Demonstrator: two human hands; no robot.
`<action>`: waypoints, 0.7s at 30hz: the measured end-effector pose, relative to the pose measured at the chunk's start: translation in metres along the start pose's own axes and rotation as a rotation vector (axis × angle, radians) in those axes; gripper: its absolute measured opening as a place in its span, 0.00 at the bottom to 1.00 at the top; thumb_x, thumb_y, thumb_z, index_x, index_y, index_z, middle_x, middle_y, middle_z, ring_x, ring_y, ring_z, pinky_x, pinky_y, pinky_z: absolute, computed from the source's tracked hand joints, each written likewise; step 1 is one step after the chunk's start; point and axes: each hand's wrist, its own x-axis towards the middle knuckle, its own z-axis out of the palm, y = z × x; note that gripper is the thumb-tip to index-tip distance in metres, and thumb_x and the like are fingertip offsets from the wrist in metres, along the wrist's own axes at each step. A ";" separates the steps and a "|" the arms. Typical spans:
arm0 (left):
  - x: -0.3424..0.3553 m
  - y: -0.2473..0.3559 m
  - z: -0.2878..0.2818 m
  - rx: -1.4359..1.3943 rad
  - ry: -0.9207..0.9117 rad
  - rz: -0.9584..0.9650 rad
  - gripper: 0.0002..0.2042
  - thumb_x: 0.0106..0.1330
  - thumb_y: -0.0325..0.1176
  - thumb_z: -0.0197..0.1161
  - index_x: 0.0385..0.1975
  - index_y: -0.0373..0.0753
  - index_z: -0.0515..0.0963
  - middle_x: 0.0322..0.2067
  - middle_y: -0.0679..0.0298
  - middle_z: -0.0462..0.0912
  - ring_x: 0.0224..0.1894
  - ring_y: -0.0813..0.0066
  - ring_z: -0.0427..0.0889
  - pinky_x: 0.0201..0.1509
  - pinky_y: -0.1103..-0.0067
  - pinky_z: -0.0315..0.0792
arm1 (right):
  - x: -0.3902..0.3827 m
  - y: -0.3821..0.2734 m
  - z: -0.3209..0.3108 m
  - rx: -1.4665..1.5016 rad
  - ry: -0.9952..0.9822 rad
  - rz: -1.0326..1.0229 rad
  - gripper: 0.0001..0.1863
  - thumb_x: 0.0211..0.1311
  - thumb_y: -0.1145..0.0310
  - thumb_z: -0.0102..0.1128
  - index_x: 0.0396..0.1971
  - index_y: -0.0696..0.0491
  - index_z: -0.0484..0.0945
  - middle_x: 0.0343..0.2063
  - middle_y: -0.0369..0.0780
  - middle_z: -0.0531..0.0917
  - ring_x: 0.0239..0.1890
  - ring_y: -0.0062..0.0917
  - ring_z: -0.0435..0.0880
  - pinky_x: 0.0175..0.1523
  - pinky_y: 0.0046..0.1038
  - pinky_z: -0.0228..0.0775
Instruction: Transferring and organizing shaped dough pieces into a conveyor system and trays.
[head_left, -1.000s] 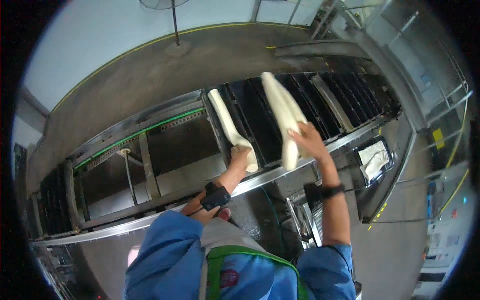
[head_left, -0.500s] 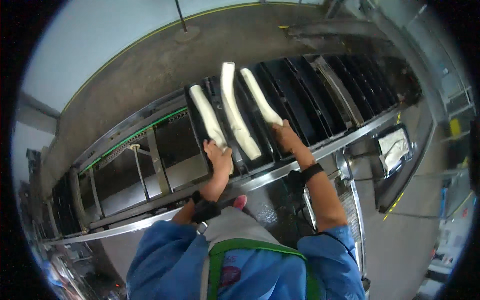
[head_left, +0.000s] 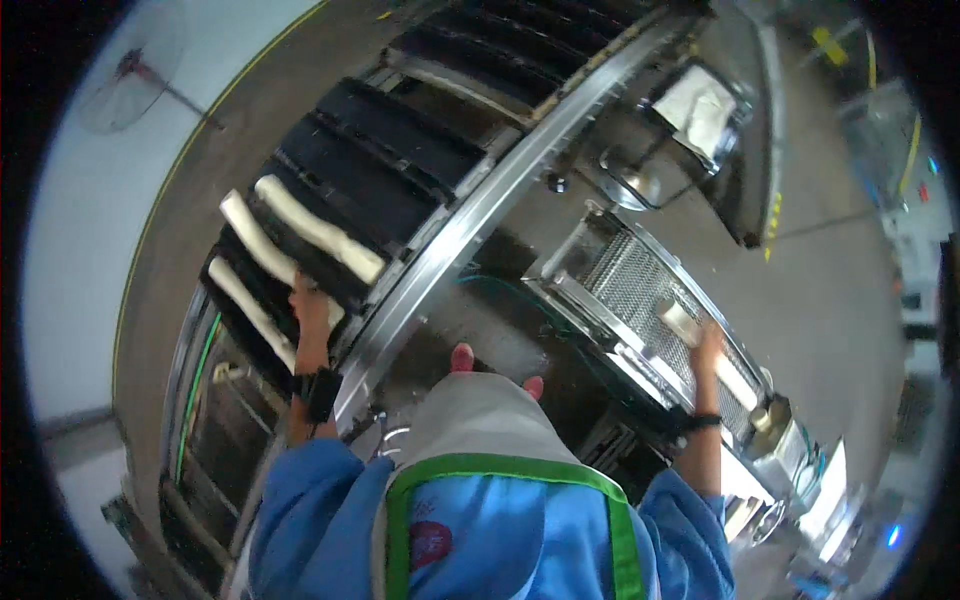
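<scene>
Pos'n: 3 pale rolls on the black trays (head_left: 390, 135), person's L side: L-most roll (head_left: 245, 305), mid roll (head_left: 253, 238), R-most roll (head_left: 322, 232). More pale stuff on mesh belt (head_left: 622, 268), person's R: short piece (head_left: 680, 322) above the hand, longer piece (head_left: 738, 383) below; can't tell if one roll or two.

Hands: L hand (head_left: 312, 300) on lower part of mid roll, fingers partly hidden; can't tell how far closed or if it grips. R hand (head_left: 708, 345) over mesh belt, touching or just above the pale stuff; blurred, so opening & hold can't be told.

Risks (my judgement): hands far apart, one each side of body, so attn is split; L hand could drag or dent mid roll if arm pulls w/ torso turn. Rolls look soft, prob. bend or stretch if lifted by one end. R hand could slip or knock the longer piece against the side frame (head_left: 700, 295).

Edges/room: lower end of R-most roll sits near metal rail (head_left: 455, 235); overshoot → floor (head_left: 500, 330). Mid roll tight betw. neighbours, little sideways room; up & out looks freer. Floor gap betw. rail & mesh belt gives swing room, but green hose (head_left: 505, 284) lies there, poss. trip near the feet (head_left: 462, 358).
</scene>
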 end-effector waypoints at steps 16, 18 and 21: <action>-0.048 -0.034 -0.013 0.477 -0.023 -0.120 0.33 0.50 0.26 0.51 0.58 0.41 0.46 0.47 0.42 0.59 0.49 0.47 0.62 0.50 0.61 0.60 | 0.022 -0.006 -0.109 0.872 -0.343 0.290 0.25 0.47 0.58 0.56 0.43 0.58 0.67 0.32 0.41 0.74 0.24 0.24 0.74 0.27 0.28 0.67; -0.042 -0.036 -0.008 0.469 -0.028 -0.042 0.32 0.51 0.26 0.50 0.58 0.40 0.47 0.47 0.42 0.60 0.49 0.47 0.64 0.49 0.61 0.62 | 0.042 -0.076 -0.150 1.036 -0.180 0.131 0.27 0.50 0.54 0.54 0.44 0.59 0.66 0.32 0.39 0.73 0.22 0.22 0.73 0.24 0.24 0.66; -0.052 -0.004 -0.024 0.408 -0.062 0.025 0.30 0.52 0.31 0.48 0.58 0.40 0.48 0.47 0.42 0.63 0.45 0.47 0.69 0.47 0.62 0.65 | 0.077 -0.209 -0.215 1.200 -0.260 -0.021 0.33 0.47 0.47 0.54 0.45 0.59 0.65 0.24 0.36 0.71 0.20 0.17 0.70 0.22 0.18 0.63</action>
